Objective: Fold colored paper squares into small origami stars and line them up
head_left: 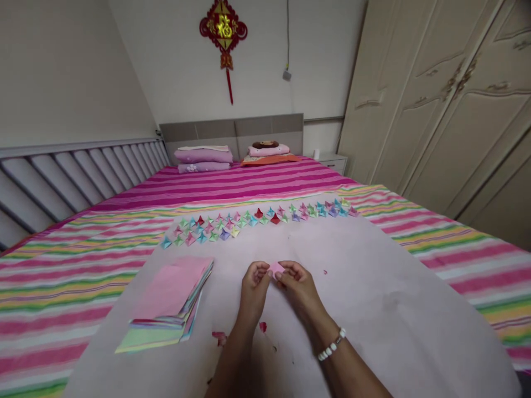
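Between both hands is a small piece of folded pink paper (275, 269), held above the pale board. My left hand (255, 284) pinches its left side between thumb and curled fingers. On the other side, my right hand (297, 283) grips the paper the same way; a white bead bracelet circles that wrist. To the left lies a stack of coloured paper (172, 290), pink on top, with light green sticking out below. Beyond the hands, rows of small folded paper pieces (224, 234) in red, pink, blue, green, purple and yellow spread across the far part of the board.
The pale board (352, 315) rests on a bed with a striped cover (468, 265). Red marks (263, 327) show on the board near my forearms. Folded bedding (204, 157) sits by the headboard (265, 130). A railing (78, 171) runs along the left, a wardrobe (440, 110) stands right.
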Available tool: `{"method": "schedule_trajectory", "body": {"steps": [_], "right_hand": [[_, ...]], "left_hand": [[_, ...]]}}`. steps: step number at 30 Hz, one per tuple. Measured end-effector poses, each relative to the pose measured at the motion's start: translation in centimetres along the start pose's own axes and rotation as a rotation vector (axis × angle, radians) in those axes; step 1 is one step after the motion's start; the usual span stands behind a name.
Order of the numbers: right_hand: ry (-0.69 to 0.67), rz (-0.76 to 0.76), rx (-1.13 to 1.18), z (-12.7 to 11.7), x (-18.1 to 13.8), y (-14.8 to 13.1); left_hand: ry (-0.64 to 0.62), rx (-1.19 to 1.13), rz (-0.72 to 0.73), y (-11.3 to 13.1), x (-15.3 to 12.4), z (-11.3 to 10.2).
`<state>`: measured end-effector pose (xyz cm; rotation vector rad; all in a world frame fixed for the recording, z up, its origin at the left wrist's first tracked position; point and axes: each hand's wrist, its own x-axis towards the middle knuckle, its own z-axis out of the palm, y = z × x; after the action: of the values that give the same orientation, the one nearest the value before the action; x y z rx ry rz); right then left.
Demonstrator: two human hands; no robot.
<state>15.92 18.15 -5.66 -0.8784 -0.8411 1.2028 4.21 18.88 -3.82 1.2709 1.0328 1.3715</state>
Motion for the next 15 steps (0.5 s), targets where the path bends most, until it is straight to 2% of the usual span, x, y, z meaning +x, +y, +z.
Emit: {"method": "schedule_trajectory", "body": {"steps": [7,12,15], "right_hand": [[-0.013,-0.018,-0.045,-0.4,0.1,-1.1],[-0.077,0.021,-0.081,-0.3,-0.1,-1.2],[-0.109,0.045,-0.053,-0.2,-0.2,-1.2]], "left_hand": [[-0.114,-0.037,-0.013,-0.7,0.1,0.0],[-0.207,-0.108,-0.077,-0.4,0.0,-0.4],[-0.207,-0.117,-0.112,-0.2,-0.2,-0.6]]}}
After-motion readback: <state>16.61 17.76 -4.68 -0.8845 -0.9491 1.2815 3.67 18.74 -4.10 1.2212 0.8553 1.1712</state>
